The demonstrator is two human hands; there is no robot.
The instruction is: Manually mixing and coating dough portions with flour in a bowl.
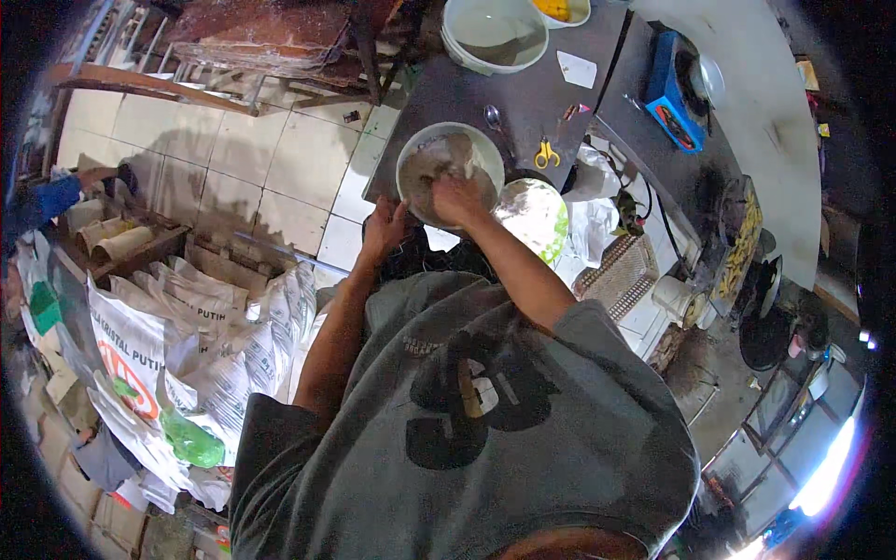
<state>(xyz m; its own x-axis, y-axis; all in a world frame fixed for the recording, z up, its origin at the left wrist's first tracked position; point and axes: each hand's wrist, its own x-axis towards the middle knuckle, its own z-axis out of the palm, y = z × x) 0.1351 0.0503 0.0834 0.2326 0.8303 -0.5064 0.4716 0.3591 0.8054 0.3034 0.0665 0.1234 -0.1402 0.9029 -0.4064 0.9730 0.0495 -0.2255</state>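
A pale round bowl (413,149) holding a greyish-brown mixture sits on the dark table's near corner. My left hand (386,224) grips its lower-left rim. My right hand (453,196) reaches inside, its fingertips hidden or too indistinct to read. Beside the bowl are a spoon (492,118) and yellow scissors (546,157). A white round item with green markings (527,217) is just right of my right forearm.
A white bucket (467,51) and dark table (439,93) are ahead. White sacks (140,327) stand left, near another person's blue sleeve (47,201). A blue box (674,121), metal perforated tray (607,266) and various containers lie right.
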